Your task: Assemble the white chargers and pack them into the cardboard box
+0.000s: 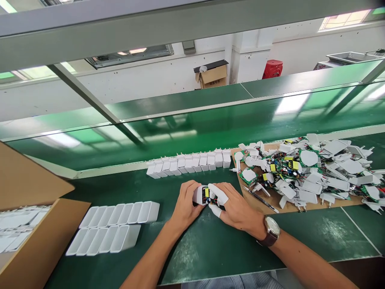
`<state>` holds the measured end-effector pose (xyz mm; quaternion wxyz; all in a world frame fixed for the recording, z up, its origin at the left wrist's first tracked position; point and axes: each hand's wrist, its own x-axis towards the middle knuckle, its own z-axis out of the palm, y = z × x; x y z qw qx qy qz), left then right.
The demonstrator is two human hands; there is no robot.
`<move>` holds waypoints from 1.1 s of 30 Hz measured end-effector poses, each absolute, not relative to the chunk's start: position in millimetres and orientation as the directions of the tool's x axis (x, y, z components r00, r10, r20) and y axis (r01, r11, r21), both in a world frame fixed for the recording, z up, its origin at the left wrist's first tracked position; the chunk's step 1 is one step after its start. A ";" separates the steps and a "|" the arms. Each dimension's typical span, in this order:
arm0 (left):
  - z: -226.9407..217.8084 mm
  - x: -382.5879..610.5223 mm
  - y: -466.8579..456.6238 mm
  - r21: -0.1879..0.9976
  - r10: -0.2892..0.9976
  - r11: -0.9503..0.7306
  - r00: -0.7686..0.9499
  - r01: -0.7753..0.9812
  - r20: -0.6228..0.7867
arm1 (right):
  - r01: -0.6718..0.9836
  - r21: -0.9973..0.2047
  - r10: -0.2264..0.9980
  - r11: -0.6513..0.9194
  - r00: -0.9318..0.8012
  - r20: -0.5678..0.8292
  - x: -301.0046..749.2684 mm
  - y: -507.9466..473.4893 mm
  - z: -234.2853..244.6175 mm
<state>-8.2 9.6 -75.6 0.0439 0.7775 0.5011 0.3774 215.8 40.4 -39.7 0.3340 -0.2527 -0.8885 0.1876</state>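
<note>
Near the table's middle, my left hand (pixel 186 204) is closed around a white plastic case (pixel 197 195). My right hand (pixel 236 206), with white covers on its thumb and forefinger, pinches a charger circuit board (pixel 207 194) with a yellow-wrapped part. The board sits at the mouth of the case; how deep it goes is hidden by my fingers. Beyond my hands stands a row of white chargers (pixel 189 163). To the left are two rows of open white cases (pixel 123 214). A heap of circuit boards and white plug parts (pixel 315 176) lies to the right.
The heap rests on a cardboard sheet (pixel 255 205), with tweezers (pixel 261 199) at its near edge. An open cardboard box (pixel 45 245) with white parts stands at the left. A raised green shelf (pixel 186 100) runs along the back, with a metal beam (pixel 180 28) overhead.
</note>
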 end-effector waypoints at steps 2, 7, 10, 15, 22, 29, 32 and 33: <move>-75.2 -8.2 9.5 0.444 0.812 -0.494 0.215 0.747 0.542 | 0.330 -0.520 0.591 0.788 -0.643 0.487 215.5 39.8 -41.1; -76.5 -8.0 9.3 0.453 0.822 -0.485 0.213 0.748 0.529 | 0.340 -0.535 0.607 0.773 -0.640 0.471 214.9 39.4 -42.9; -77.8 -6.4 8.2 0.467 0.828 -0.484 0.213 0.740 0.519 | 0.337 -0.538 0.605 0.773 -0.646 0.465 215.1 40.7 -43.2; -76.2 -2.0 6.5 0.620 0.889 -0.434 0.198 0.654 0.413 | 0.286 -0.622 0.637 0.728 -0.619 0.461 217.3 42.0 -42.4; -71.3 -3.8 7.9 0.901 0.984 -0.171 0.122 0.398 0.133 | 0.235 -0.853 0.835 0.467 -0.434 0.338 222.1 51.3 -46.7; -74.3 -0.8 4.1 0.989 0.991 -0.102 0.099 0.108 0.091 | 0.227 -0.683 0.640 0.695 -0.628 0.443 214.7 55.2 -53.8; -75.3 0.4 3.0 0.980 0.986 -0.146 0.107 0.135 0.132 | 0.279 -0.546 0.553 0.790 -0.710 0.437 210.6 56.8 -60.8; -75.4 0.5 2.6 0.974 0.983 -0.165 0.104 0.153 0.150 | 0.288 -0.505 0.530 0.814 -0.725 0.441 209.7 58.0 -63.6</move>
